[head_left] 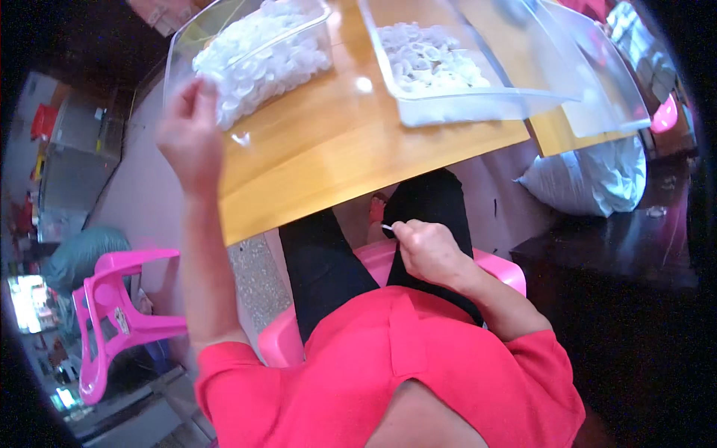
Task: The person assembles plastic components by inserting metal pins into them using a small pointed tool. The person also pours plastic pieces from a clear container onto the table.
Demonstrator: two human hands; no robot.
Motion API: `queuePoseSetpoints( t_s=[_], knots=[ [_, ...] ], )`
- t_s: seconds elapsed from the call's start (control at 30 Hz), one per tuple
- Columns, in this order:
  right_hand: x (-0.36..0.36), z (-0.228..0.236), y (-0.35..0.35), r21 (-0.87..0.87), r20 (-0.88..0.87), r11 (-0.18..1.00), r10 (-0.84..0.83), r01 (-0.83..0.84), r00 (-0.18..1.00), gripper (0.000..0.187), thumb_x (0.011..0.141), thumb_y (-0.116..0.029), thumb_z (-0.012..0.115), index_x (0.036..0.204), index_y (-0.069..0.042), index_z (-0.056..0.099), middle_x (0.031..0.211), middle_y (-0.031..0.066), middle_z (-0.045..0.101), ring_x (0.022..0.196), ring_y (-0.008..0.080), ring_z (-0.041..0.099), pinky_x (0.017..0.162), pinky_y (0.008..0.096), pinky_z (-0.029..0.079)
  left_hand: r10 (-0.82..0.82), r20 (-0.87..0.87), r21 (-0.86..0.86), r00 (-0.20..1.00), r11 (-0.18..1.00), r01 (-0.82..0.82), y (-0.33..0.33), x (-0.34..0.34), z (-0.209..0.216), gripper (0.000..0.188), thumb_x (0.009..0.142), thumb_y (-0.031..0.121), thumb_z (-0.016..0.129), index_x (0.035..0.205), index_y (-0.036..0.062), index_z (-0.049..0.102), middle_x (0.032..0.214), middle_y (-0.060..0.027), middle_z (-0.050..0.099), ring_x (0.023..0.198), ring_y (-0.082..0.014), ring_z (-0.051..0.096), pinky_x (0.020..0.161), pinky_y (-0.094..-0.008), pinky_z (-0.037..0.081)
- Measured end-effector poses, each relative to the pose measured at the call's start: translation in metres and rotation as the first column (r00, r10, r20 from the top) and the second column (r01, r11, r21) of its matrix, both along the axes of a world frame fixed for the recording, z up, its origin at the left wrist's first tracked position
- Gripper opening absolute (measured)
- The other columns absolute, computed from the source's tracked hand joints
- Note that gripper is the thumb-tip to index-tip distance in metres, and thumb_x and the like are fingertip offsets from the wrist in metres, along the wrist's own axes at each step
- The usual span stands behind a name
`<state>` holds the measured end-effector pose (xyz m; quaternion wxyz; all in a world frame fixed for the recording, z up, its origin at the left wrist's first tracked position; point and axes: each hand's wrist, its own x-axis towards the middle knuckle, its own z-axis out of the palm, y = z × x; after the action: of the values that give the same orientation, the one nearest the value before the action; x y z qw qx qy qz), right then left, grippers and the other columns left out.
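My left hand (pixel 192 134) is raised at the near left side of a clear plastic bin (pixel 323 30) heaped with small white translucent plastic pieces (pixel 272 67). Its fingers are curled together and slightly blurred; I cannot make out what, if anything, is between them. Low over my right thigh, my right hand (pixel 432 252) pinches a small thin white piece (pixel 386 227) between thumb and forefinger. One loose white piece (pixel 240 139) lies on the yellow wooden table (pixel 328 168) beside the left bin.
Another clear bin (pixel 463 101) with similar white pieces (pixel 429 60) stands at the table's right, beside further clear bins (pixel 605 104). A white sack (pixel 590 175) sits at right, near a dark low surface (pixel 612 243). A pink plastic stool (pixel 123 313) is at left.
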<state>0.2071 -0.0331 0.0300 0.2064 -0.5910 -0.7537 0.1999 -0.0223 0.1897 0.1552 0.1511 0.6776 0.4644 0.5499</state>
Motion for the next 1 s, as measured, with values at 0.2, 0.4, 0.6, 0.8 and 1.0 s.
queuePoseSetpoints(
  t_s=[0.2,0.4,0.6,0.8,1.0],
  knots=[
    [-0.002,-0.002,0.0,-0.035,0.071,0.994,0.106,-0.104,0.992,0.013,0.072,-0.007,0.056,0.081,0.001,0.06,0.074,0.0177,0.064,0.068,0.0297,0.066,0.061,0.037,0.055,-0.018,-0.437,0.312,0.899,0.935,0.171,0.06,0.057,0.032,0.033,0.077,0.013,0.071,0.106,-0.0005,0.065,0.105,-0.0177,0.065,0.101,-0.0293,0.061,0.09,-0.0335,0.046],
    [0.007,-0.007,-0.007,-0.043,0.068,0.995,0.091,-0.089,0.993,0.013,0.073,-0.01,0.056,0.08,0.001,0.06,0.073,0.0166,0.063,0.067,0.0285,0.066,0.06,0.0364,0.054,-0.579,-0.735,-0.275,0.353,0.73,0.625,0.048,0.203,0.026,0.024,0.075,0.008,0.069,0.098,0.0024,0.067,0.095,-0.0158,0.067,0.086,-0.0309,0.064,0.076,-0.0357,0.05],
    [0.008,-0.008,-0.001,-0.004,0.066,0.999,0.041,-0.041,0.997,0.011,0.075,-0.01,0.055,0.078,-0.001,0.061,0.073,0.0152,0.064,0.065,0.0271,0.066,0.057,0.0355,0.054,-0.407,-0.841,-0.541,-0.356,0.646,0.538,0.1,0.259,-0.02,0.019,0.063,-0.005,0.058,0.079,0.0006,0.067,0.078,-0.0185,0.065,0.08,-0.0333,0.063,0.071,-0.0393,0.049],
    [0.02,-0.002,0.0,0.008,0.075,1.0,0.007,-0.008,0.997,0.01,0.074,-0.011,0.056,0.076,-0.002,0.061,0.069,0.0137,0.063,0.063,0.0244,0.066,0.055,0.034,0.054,-0.384,-0.805,-0.591,-0.453,0.585,0.555,0.106,0.286,-0.032,0.013,0.066,-0.001,0.055,0.072,0.0018,0.066,0.075,-0.0188,0.065,0.072,-0.0339,0.064,0.065,-0.0412,0.051],
    [0.018,-0.012,0.0,-0.001,0.036,0.997,0.076,-0.076,0.996,0.012,0.072,-0.011,0.056,0.076,-0.002,0.064,0.07,0.0165,0.066,0.065,0.0284,0.067,0.054,0.0387,0.054,-0.358,-0.893,-0.449,-0.274,0.655,0.608,0.107,0.278,-0.031,0.012,0.065,-0.003,0.056,0.073,0.0003,0.064,0.074,-0.0215,0.063,0.075,-0.0365,0.063,0.07,-0.0435,0.051]
  ],
)
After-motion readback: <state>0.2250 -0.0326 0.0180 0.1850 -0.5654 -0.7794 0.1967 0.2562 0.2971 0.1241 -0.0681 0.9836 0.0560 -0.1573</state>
